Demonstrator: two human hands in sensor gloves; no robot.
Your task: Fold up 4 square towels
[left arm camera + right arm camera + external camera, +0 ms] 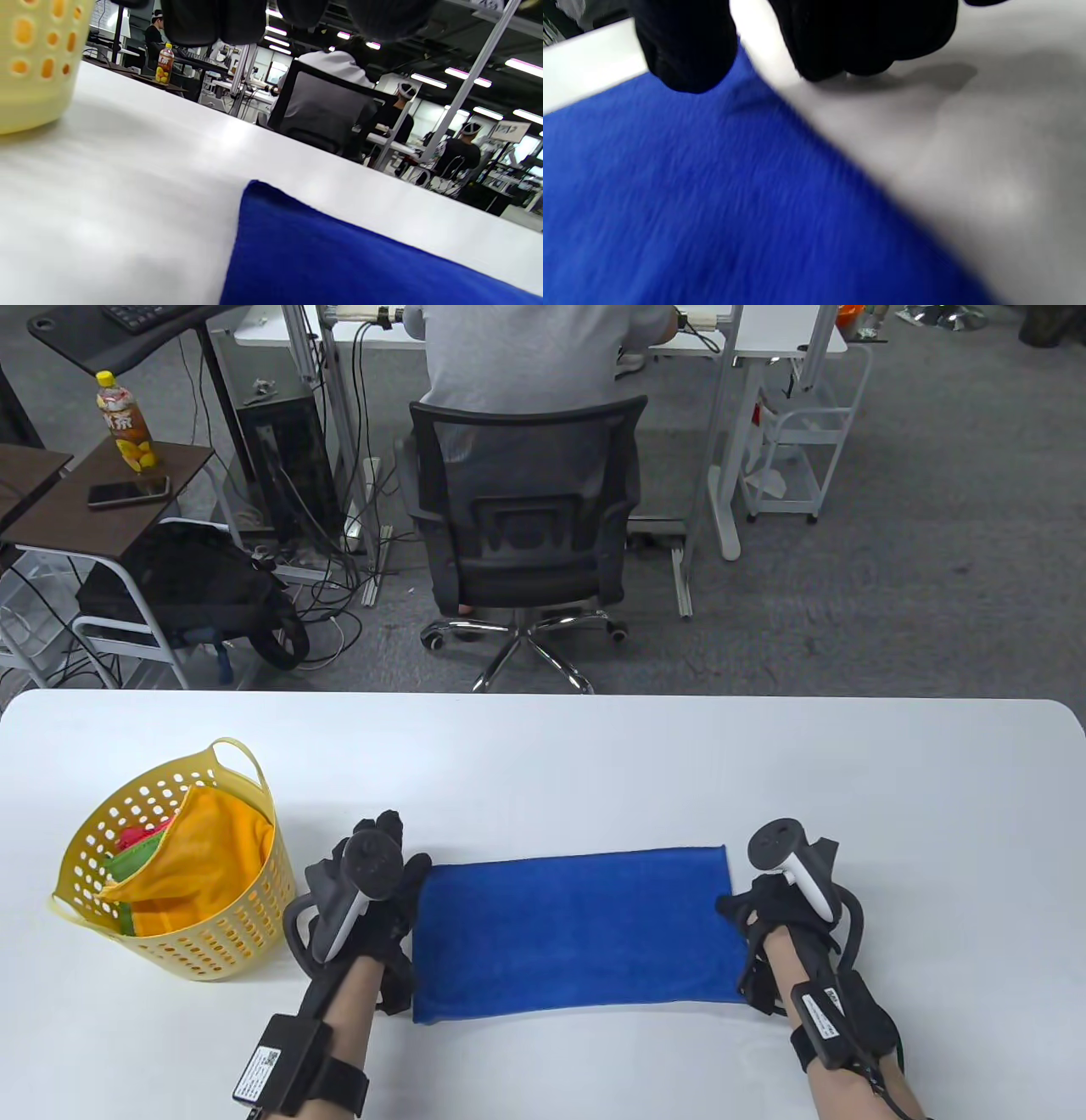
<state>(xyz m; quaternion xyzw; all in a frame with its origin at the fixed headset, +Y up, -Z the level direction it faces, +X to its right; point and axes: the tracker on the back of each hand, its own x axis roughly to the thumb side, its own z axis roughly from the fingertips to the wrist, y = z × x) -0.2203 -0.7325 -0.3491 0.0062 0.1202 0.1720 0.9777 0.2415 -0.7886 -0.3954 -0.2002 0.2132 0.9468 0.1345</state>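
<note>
Your blue towel (573, 931) lies flat on the white table (594, 755) near its front edge, folded into a long rectangle that runs from left to right between your hands. Your left hand (373, 899) sits at the towel's left short edge, touching or just beside it; the tracker hides the fingers from above, and the left wrist view shows only dark fingertips (220, 21) hanging above the table, so you cannot tell how wide they are or whether they hold the cloth. Your right hand (785, 899) is at the towel's right short edge. In the right wrist view one gloved fingertip (687, 55) rests on the towel's far corner while the other fingers, curled, sit on the bare table just beside the edge; whether they pinch the cloth is unclear. The yellow basket (229, 933) stands to the left of your left hand, holding an orange towel (212, 848) with green and red cloth beneath it
</note>
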